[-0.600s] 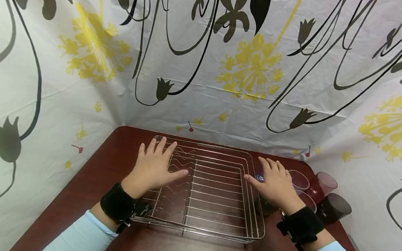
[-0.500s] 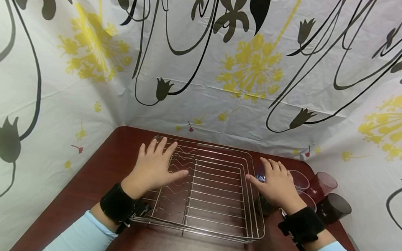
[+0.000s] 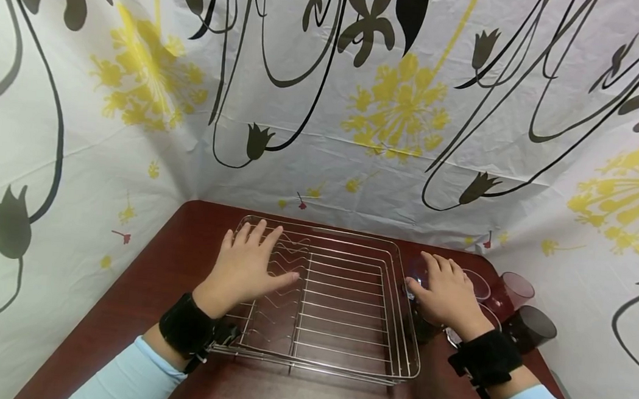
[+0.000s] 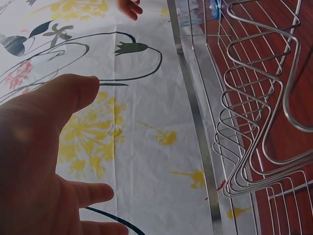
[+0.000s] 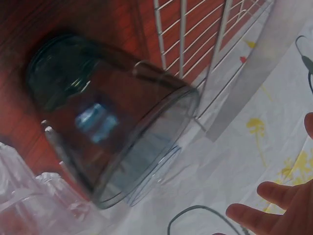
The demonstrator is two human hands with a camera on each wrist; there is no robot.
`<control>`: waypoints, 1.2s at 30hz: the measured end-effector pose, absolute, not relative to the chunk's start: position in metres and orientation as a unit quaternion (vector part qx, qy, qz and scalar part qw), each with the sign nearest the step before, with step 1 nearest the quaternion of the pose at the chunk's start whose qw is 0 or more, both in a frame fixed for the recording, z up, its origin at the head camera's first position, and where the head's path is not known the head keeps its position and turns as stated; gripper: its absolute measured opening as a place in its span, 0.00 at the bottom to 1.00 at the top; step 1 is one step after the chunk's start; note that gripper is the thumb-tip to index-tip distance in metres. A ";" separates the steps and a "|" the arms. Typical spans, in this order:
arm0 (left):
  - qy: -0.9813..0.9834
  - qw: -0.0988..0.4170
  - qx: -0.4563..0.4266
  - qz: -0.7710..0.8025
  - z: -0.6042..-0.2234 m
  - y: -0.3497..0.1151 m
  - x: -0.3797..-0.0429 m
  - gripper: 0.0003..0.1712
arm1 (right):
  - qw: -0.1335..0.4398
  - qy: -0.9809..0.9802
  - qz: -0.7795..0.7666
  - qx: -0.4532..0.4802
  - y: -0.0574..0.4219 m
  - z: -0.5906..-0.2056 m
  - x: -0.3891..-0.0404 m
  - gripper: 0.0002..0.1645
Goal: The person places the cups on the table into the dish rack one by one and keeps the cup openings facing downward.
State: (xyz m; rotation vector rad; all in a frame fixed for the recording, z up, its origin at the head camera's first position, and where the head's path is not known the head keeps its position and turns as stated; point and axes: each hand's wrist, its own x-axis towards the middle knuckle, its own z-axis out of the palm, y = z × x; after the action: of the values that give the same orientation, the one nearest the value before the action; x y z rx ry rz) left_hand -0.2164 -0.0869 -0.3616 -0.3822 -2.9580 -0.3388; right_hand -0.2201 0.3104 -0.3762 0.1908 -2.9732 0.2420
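Note:
A wire dish rack (image 3: 315,364) stands on the dark red table. My left hand (image 3: 242,269) hovers over the rack's left part, fingers spread and holding nothing; its thumb (image 4: 80,93) shows in the left wrist view beside the wavy wire dividers (image 4: 249,107). My right hand (image 3: 448,294) is just outside the rack's right side, above several drinking glasses, with its fingers apart and nothing in them. In the right wrist view, a dark tinted glass (image 5: 112,122) stands beside the rack, and my right fingertips (image 5: 244,213) are off to one side of it.
Right of my right hand stand a pink tinted glass (image 3: 517,289) and a dark glass (image 3: 531,328). Clear pinkish glasses (image 5: 19,200) sit near the tinted one. A white flowered sheet (image 3: 320,187) hangs behind the table and along both sides.
My right hand has moved slightly right, away from the rack's edge and over the glasses. The left hand has stayed nearly still above the rack.

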 end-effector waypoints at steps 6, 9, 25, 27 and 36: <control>-0.982 0.066 -0.131 -0.120 -0.362 -0.086 -0.215 0.61 | 0.068 -0.993 0.081 0.056 0.316 -0.377 -0.221 0.46; -0.981 0.068 -0.132 -0.123 -0.360 -0.086 -0.213 0.60 | 0.067 -0.993 0.079 0.052 0.320 -0.380 -0.221 0.47; -0.980 0.058 -0.144 -0.122 -0.359 -0.084 -0.210 0.61 | 0.049 -0.995 0.083 0.008 0.356 -0.391 -0.225 0.47; -0.980 0.059 -0.144 -0.122 -0.359 -0.083 -0.210 0.61 | 0.050 -0.995 0.084 0.006 0.360 -0.392 -0.224 0.47; -0.982 0.053 -0.140 -0.117 -0.363 -0.081 -0.211 0.61 | 0.037 -0.995 0.088 0.001 0.379 -0.398 -0.218 0.48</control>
State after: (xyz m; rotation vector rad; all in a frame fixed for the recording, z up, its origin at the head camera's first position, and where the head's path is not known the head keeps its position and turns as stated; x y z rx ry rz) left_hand -0.2107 -0.0815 -0.3629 -0.4249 -2.9835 -0.3566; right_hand -0.2184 0.3788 -0.3976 0.0027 -3.0562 0.2706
